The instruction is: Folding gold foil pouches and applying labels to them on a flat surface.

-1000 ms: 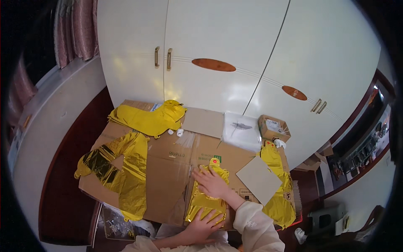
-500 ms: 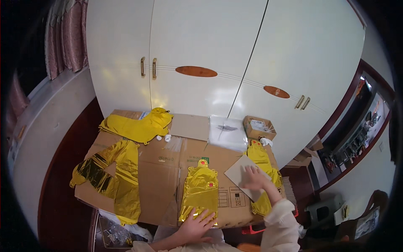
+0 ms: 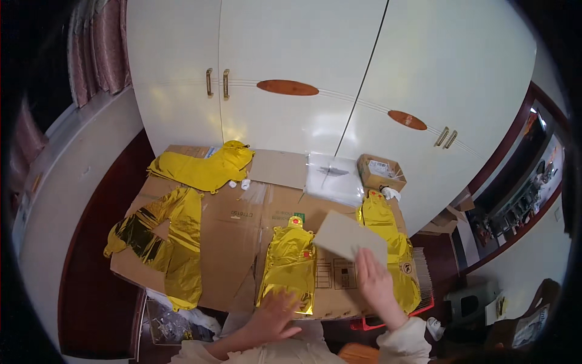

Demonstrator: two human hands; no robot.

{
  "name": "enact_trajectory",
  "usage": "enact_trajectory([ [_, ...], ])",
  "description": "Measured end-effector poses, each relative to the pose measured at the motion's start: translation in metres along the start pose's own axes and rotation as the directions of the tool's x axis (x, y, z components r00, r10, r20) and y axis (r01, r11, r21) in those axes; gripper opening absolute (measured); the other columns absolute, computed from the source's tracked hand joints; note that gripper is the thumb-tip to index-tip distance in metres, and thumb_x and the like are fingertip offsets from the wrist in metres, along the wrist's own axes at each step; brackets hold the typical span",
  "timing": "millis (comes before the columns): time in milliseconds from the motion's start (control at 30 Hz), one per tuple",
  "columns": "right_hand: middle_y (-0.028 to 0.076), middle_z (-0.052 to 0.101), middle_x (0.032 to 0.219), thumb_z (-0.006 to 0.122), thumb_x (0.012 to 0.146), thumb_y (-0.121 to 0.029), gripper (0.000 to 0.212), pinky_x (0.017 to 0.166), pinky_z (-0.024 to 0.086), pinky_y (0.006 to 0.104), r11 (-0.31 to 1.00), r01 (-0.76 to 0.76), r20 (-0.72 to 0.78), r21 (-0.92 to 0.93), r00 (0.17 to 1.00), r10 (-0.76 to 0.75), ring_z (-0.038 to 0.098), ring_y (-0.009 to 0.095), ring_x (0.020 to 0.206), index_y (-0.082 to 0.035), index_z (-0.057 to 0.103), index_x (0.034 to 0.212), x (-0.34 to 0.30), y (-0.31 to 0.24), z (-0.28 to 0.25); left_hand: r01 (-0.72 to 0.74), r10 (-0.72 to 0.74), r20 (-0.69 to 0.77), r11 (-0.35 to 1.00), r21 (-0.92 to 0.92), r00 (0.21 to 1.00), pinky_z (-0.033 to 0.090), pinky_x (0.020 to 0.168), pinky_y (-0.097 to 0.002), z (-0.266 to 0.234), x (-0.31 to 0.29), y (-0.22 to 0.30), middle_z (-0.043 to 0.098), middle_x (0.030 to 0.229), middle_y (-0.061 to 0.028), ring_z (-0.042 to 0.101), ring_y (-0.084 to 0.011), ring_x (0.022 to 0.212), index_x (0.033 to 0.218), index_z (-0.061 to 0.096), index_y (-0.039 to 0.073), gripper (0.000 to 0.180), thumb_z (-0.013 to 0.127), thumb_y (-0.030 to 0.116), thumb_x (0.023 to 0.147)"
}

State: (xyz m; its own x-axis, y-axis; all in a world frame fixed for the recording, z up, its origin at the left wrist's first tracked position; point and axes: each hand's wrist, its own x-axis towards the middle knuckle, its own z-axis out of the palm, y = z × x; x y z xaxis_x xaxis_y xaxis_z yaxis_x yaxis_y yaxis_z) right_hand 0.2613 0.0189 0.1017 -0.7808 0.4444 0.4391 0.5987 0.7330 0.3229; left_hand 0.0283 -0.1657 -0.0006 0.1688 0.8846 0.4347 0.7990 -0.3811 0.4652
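Observation:
In front of me lies a flat, folded gold foil balloon (image 3: 288,255) with small red round marks. Over its lower end my left hand (image 3: 276,318) rests with the fingers apart, slightly blurred and holding nothing. My right hand (image 3: 374,284) grips the near edge of a rectangular piece of cardboard (image 3: 348,233); its thumb is hidden. The cardboard is tilted over the table, between the folded balloon and another gold foil balloon (image 3: 398,255) at the right edge.
Flattened cardboard (image 3: 233,242) covers the table. More gold foil balloons lie at the left (image 3: 182,242) and back left (image 3: 203,170). At the back are clear plastic bags (image 3: 333,179) and a small cardboard box (image 3: 381,173). A white cabinet (image 3: 291,36) stands behind.
My right hand has gone from lying flat on the cardboard to holding its near edge, and the cardboard has turned and shifted left. My left hand stays by the folded balloon.

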Motion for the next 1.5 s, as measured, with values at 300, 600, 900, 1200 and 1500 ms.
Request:
enact_trajectory([
  [300,0.016,0.061,0.13,0.054,0.087,-0.016,0.047,0.095,0.052,0.0349,0.866,0.369,0.04,0.338,0.914,-0.405,0.056,0.031,0.125,-0.002,0.057,0.131,-0.049,-0.118,-0.068,-0.183,0.235,-0.252,0.959,0.214,0.939,0.038,0.106,-0.0518,-0.068,-0.033,-0.048,0.05,0.141,-0.0121,0.045,-0.0346,0.134,0.12,0.063,0.017,0.044,0.073,0.03,0.08],
  [600,0.011,0.058,0.134,0.055,0.091,-0.02,0.047,0.097,0.05,0.0357,0.765,0.242,0.103,0.597,0.923,-0.372,0.056,0.03,0.125,-0.006,0.052,0.135,-0.066,-0.143,-0.008,-0.273,0.242,0.209,0.953,0.131,0.947,0.047,0.101,-0.0405,-0.075,-0.029,-0.062,0.063,0.126,-0.0067,0.059,-0.0226,0.12,0.102,0.066,0.014,0.025,0.062,0.015,0.077],
  [900,0.011,0.057,0.134,0.064,0.088,-0.035,0.046,0.108,0.036,0.0495,0.838,-0.049,0.127,0.543,0.992,-0.025,0.049,0.03,0.128,-0.01,0.06,0.127,-0.019,-0.117,0.041,-0.155,0.098,0.35,0.978,0.138,0.931,0.034,0.112,-0.0441,-0.069,-0.03,-0.07,0.051,0.142,-0.0111,0.048,-0.0251,0.132,0.116,0.059,0.01,0.042,0.065,0.019,0.076],
  [1200,0.01,0.057,0.133,0.064,0.087,-0.036,0.044,0.107,0.035,0.0514,0.845,-0.077,0.154,0.529,0.988,-0.006,0.049,0.032,0.127,-0.014,0.062,0.125,-0.015,-0.109,0.061,-0.16,-0.052,0.668,0.955,0.252,0.743,0.023,0.117,-0.0535,-0.09,-0.01,-0.046,0.036,0.151,-0.018,0.028,-0.0409,0.143,0.141,0.043,0.01,0.073,0.071,0.033,0.078],
  [1500,0.013,0.056,0.133,0.067,0.085,-0.029,0.043,0.105,0.037,0.0492,0.784,-0.092,0.157,0.614,0.987,-0.008,0.05,0.034,0.124,-0.014,0.061,0.126,-0.015,-0.102,0.064,-0.011,-0.081,0.301,0.957,0.291,0.95,0.022,0.111,-0.0638,-0.018,0.026,-0.046,0.041,0.146,-0.0178,0.033,-0.0434,0.138,0.135,0.053,0.013,0.068,0.059,0.058,0.085],
])
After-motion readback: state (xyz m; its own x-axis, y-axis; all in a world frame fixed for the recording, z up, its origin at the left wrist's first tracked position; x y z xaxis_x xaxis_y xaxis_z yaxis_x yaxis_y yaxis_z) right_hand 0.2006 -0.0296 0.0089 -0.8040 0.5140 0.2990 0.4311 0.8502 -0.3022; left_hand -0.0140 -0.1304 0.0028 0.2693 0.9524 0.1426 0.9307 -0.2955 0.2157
